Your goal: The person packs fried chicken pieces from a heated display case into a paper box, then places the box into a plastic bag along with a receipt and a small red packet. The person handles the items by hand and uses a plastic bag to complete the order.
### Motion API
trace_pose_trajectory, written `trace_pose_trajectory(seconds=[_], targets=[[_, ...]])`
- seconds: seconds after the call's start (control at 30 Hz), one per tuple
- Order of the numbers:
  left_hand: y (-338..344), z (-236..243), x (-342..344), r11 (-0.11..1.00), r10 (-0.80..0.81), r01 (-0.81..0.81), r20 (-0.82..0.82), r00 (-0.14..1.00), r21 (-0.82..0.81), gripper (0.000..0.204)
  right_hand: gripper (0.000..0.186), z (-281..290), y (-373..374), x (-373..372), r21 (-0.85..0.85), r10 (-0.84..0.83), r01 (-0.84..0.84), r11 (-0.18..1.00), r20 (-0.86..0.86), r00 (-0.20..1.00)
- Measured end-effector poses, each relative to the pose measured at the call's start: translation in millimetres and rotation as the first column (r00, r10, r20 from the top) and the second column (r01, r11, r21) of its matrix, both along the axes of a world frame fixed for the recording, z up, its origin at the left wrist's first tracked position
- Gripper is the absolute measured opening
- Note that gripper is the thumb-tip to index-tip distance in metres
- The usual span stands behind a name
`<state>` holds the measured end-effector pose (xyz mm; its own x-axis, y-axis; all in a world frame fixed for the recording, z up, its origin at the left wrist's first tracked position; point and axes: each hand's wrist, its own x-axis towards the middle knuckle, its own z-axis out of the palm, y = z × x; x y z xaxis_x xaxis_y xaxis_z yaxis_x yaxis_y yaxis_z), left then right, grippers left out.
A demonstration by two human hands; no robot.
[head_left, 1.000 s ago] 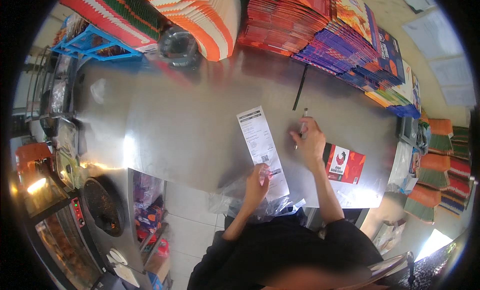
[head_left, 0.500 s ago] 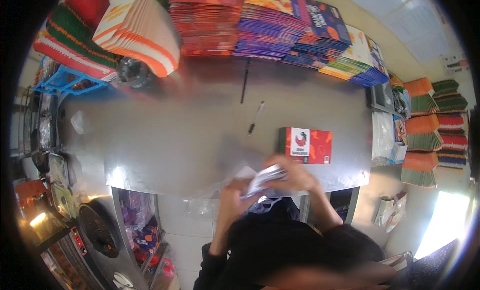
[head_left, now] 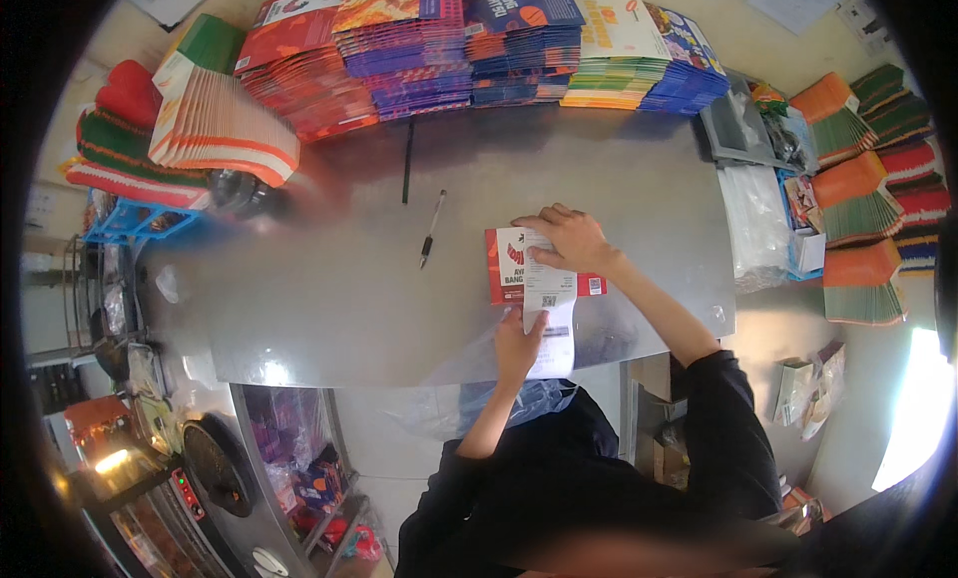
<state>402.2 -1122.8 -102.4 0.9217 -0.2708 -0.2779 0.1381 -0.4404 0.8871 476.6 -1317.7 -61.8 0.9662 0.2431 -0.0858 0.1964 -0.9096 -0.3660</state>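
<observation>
A long white printed receipt [head_left: 548, 284] lies across a red box [head_left: 594, 283] and hangs toward the table's front edge. My right hand [head_left: 571, 239] is over its upper end, with the thumb on the paper and the fingers bent toward the box's far edge. Lower down, my left hand [head_left: 518, 345] pinches the strip's left side between thumb and fingers. The paper hides much of the box's printed top. To the left of the box lies a clear pen with a black grip [head_left: 432, 229], touched by neither hand.
Stacks of flat folded cartons [head_left: 409, 64] line the back of the metal table [head_left: 299, 309]. Paper bags [head_left: 225, 129] stand at the back left, near a blue basket [head_left: 140, 219]. Plastic bags [head_left: 753, 234] hang at the right edge. A dark strip [head_left: 407, 164] lies behind the pen.
The receipt, bunched between both hands at the table's front edge before, is now spread out over the box. Both hands have moved forward onto the box. The whole view has shifted.
</observation>
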Motion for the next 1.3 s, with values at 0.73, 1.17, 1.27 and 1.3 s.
trace_pose_trajectory(seconds=[0.73,1.17,1.27,1.3], targets=[[170,134,-232,0.983,-0.07,0.014,0.3,0.951,0.185,0.052,0.083,126,102,-213,0.496,0.462,-0.065,0.866,-0.741,0.487],[171,175,-336,0.82,0.25,-0.547,0.756,0.605,0.166,0.034,0.053,85,222,-306,0.469,0.39,0.606,-0.643,-0.48,0.785],[124,135,-343,0.933,0.051,-0.348,0.924,0.378,0.091,0.016,0.058,86,218,-287,0.556,0.082,0.402,-0.727,-0.511,0.855],[107,125,-344,0.998,0.035,-0.063,0.907,0.419,-0.009,0.017,0.058,86,211,-277,0.542,0.042,0.377,-0.751,-0.53,0.847]])
